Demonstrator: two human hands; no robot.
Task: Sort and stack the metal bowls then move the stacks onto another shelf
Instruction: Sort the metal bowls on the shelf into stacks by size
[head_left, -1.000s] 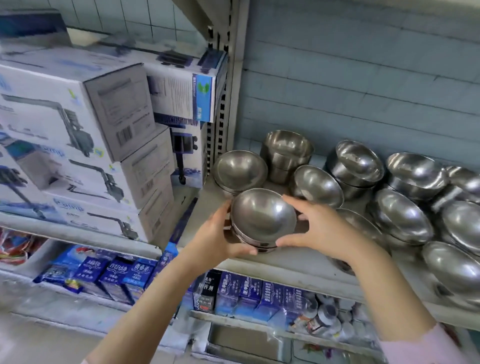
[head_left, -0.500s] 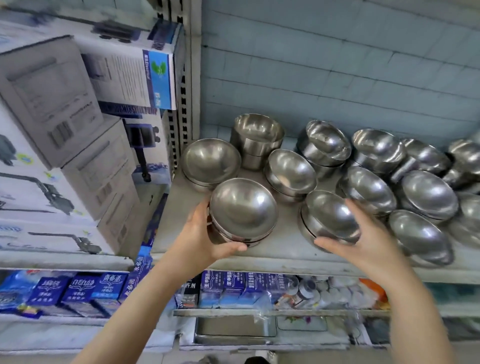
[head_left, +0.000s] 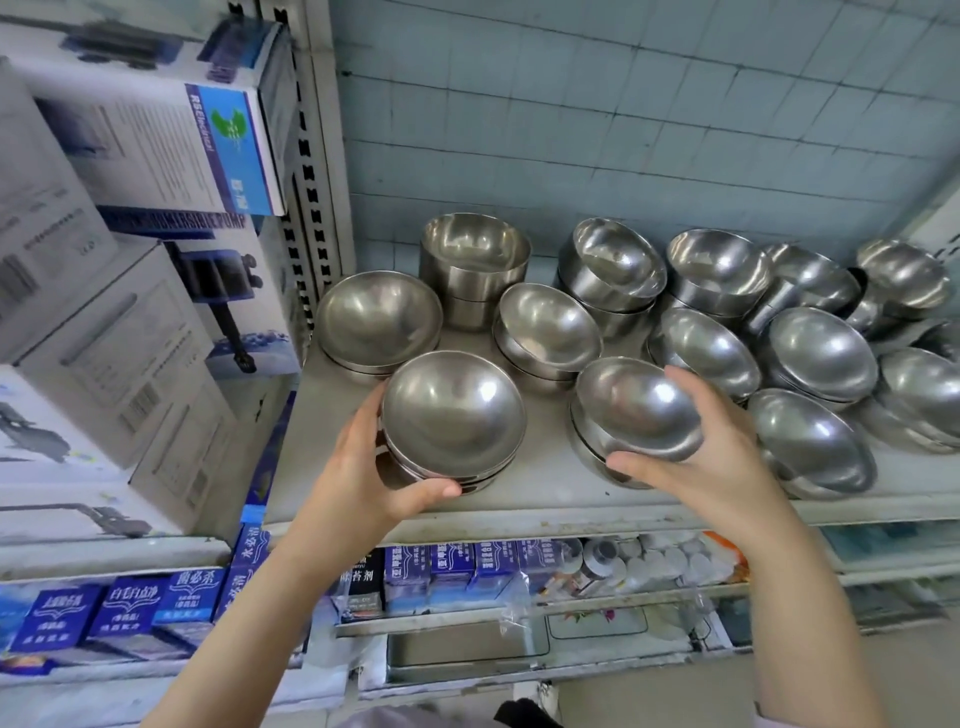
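Left hand (head_left: 363, 467): palm and fingers hidden behind the front-left bowl stack (head_left: 452, 415); only the thumb shows at the stack's base, so bowl count there is unclear. Right hand (head_left: 711, 467): fingertips hidden behind the rim of the tilted bowl (head_left: 636, 408). Far-right bowls (head_left: 930, 389) cut by the frame edge. Pump boxes (head_left: 104, 322) cut off at left, print blurred. Bottles on the lower shelf (head_left: 649, 564) too blurred to identify.
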